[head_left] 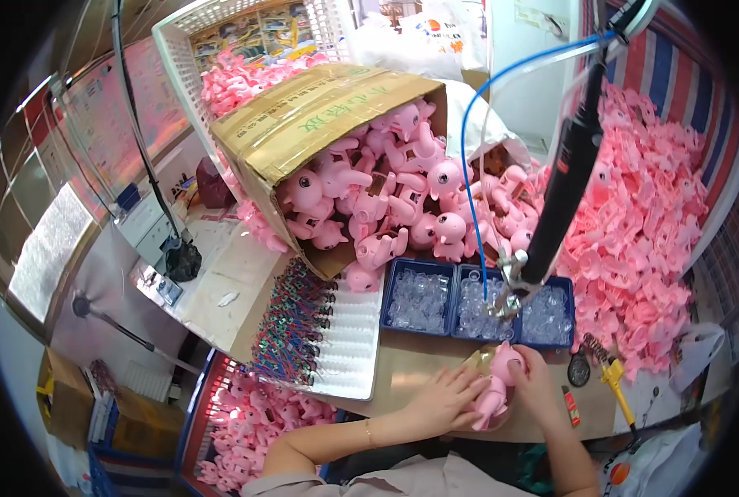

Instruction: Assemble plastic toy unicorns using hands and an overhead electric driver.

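Note:
A pink plastic toy animal (497, 388) lies between my hands at the front of the table, its head end pointing away from me. My left hand (444, 401) reaches across from the left, its fingers resting around the toy's lower body. At the head end, my right hand (535, 378) grips the toy from the right, with its fingertips partly hidden. Beneath the toy shows part of a yellowish fixture or pad, mostly covered. Just beyond stand blue trays (454, 333) of small clear plastic parts.
A tipped cardboard box (328, 112) spills pink toys. Loose pink parts (626, 248) heap up at right. A white foam tray (351, 348) holds wired components. A black tool (564, 182) with a blue hose hangs over the trays. A yellow-handled tool (616, 389) lies right.

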A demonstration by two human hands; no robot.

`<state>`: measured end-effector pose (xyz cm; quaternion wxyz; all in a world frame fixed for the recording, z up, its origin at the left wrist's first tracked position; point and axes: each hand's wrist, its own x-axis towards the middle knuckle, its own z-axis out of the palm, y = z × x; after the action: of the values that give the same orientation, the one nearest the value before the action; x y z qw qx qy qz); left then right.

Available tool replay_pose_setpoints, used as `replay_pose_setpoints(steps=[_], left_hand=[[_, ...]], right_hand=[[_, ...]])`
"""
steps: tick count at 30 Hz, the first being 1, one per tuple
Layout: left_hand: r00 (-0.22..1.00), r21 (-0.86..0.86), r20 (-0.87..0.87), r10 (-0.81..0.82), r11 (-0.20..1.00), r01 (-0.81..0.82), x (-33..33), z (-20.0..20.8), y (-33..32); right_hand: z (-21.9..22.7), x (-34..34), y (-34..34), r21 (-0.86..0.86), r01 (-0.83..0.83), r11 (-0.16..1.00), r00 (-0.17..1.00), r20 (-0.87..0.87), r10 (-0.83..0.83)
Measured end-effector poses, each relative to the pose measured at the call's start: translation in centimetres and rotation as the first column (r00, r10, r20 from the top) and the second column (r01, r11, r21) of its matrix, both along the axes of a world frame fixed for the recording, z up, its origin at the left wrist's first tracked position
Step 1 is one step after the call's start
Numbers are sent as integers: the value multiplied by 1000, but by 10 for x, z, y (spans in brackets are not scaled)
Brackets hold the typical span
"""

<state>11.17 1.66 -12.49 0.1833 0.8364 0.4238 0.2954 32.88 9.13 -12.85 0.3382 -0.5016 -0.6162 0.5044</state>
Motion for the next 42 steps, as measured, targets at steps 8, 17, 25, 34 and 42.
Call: replay_pose_setpoints(steps=[8, 17, 25, 34, 42], left_hand=[[975, -105, -219, 26, 993, -50, 15, -30, 19], [935, 78, -352, -47, 994, 80, 37, -34, 18], [989, -105, 77, 130, 987, -122, 51, -18, 34], [961, 71, -265, 76, 996, -59, 47, -21, 45], [945, 108, -306, 113, 991, -84, 52, -20, 48]], right_hand=[[132, -20, 39, 856, 385, 346, 890, -246, -383], [182, -49, 90, 453, 55, 890, 877, -449, 174], [184, -57, 76, 368, 79, 926, 874, -473, 113], [149, -43, 66, 420, 361, 832, 893, -413, -179], [148, -48, 62, 446, 335, 830, 863, -499, -80]])
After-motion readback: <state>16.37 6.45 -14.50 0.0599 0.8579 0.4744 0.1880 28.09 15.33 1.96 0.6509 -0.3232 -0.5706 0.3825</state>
